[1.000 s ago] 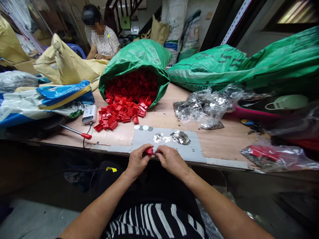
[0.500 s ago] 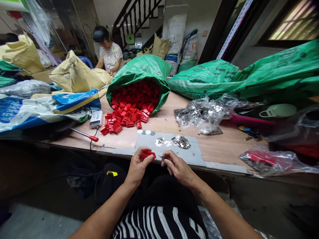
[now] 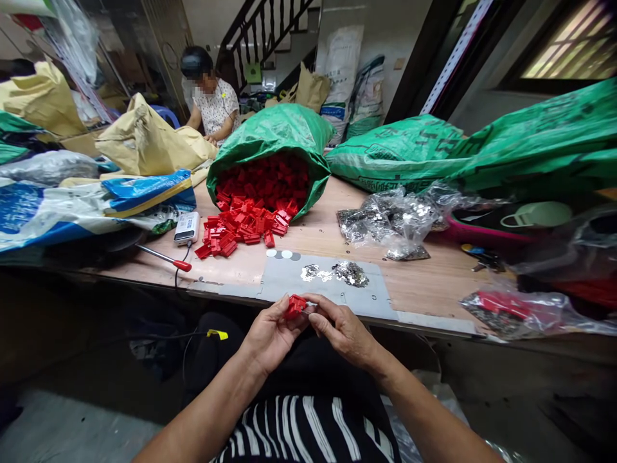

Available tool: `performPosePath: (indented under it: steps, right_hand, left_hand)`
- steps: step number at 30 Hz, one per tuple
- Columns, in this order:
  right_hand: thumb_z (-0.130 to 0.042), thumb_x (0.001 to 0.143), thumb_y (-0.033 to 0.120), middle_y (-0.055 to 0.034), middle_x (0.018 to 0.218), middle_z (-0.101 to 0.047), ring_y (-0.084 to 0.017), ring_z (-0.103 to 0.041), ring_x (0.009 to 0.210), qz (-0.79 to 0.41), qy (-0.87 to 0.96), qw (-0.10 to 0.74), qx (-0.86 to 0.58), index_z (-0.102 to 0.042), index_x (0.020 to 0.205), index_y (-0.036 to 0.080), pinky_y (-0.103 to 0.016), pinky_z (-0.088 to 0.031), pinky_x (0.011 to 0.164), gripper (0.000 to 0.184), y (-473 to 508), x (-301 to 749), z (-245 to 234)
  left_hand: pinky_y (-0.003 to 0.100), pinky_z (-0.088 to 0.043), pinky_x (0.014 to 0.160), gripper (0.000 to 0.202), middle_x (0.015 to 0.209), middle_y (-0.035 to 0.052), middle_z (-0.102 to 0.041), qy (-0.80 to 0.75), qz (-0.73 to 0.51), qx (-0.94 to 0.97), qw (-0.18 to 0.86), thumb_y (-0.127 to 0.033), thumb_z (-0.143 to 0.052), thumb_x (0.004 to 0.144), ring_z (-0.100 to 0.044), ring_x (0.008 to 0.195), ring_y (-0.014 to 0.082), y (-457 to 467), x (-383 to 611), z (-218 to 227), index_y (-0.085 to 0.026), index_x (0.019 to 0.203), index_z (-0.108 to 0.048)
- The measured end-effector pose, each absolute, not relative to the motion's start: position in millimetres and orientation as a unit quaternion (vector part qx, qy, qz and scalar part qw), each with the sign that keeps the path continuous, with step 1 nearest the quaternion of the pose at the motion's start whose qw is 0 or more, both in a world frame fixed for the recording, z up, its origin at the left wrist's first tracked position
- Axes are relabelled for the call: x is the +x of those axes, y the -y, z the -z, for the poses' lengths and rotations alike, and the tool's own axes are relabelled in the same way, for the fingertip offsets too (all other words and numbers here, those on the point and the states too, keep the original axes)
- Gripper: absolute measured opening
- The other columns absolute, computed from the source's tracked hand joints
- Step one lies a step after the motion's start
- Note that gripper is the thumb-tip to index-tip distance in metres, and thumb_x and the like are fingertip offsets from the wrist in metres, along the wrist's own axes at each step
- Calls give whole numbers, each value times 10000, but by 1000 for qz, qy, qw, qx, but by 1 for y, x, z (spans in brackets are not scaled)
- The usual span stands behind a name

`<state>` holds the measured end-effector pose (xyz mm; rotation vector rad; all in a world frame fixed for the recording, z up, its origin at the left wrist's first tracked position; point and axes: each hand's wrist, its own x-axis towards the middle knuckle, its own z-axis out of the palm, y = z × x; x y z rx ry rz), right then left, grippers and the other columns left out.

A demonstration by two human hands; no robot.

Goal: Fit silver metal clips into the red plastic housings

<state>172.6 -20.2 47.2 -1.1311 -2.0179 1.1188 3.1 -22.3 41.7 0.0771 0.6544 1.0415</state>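
My left hand [image 3: 270,334] pinches a small red plastic piece [image 3: 294,306] just below the table's front edge. My right hand [image 3: 340,326] meets it from the right, fingers closed against the piece; whatever small part they hold is hidden. Just beyond the hands, a grey mat [image 3: 313,286] carries a little heap of shiny metal bits [image 3: 344,273]. Further back a green sack [image 3: 272,138] lies on its side and spills many red plastic pieces [image 3: 241,228] onto the wooden table [image 3: 424,283].
Clear bags of metal bits [image 3: 393,218] lie right of the mat, a bag with red parts [image 3: 511,308] at the right edge. A red-handled tool [image 3: 166,259] and a white device [image 3: 187,227] sit left. Green, blue and tan sacks crowd the back, where another person [image 3: 212,103] sits.
My right hand, apart from the left half a second ago, has closed in on the red piece again. The piece now sits tilted between both hands' fingertips.
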Motion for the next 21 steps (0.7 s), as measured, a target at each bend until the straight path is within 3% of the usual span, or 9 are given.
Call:
performPosePath:
  steps: [7, 14, 17, 21]
  right_hand:
    - [-426, 950, 365, -10, 772, -606, -143, -553, 659, -388, 748, 322, -432, -571, 1190, 228, -249, -437, 655, 312, 22, 171, -45]
    - [-384, 944, 491, 43, 580, -404, -95, -360, 496, -488, 645, 379, -449, -620, 904, 173, -215, -332, 476, 398, 20, 169, -36]
    - [-414, 934, 484, 34, 624, -461, -103, -412, 550, -502, 644, 372, -441, -617, 956, 175, -216, -369, 525, 370, 21, 169, -36]
    - [-591, 846, 443, 15, 771, -579, -129, -509, 692, -456, 673, 356, -460, -599, 1050, 194, -234, -421, 658, 322, 24, 169, -34]
  left_hand:
    - [328, -528, 901, 181, 828, 87, -716, -274, -505, 36, 818, -171, -532, 898, -697, 758, 156, 24, 7, -37, -79, 817, -665]
    - [401, -458, 1015, 122, 883, 100, -719, -253, -497, 61, 828, -215, -672, 805, -698, 881, 226, 30, 11, -30, -96, 804, -649]
    - [400, -463, 1004, 116, 858, 83, -716, -261, -496, 57, 826, -218, -668, 810, -700, 850, 208, 30, 11, -27, -105, 805, -643]
    - [349, -512, 897, 114, 849, 70, -707, -281, -488, 59, 824, -229, -650, 828, -688, 819, 179, 30, 11, -25, -117, 830, -635]
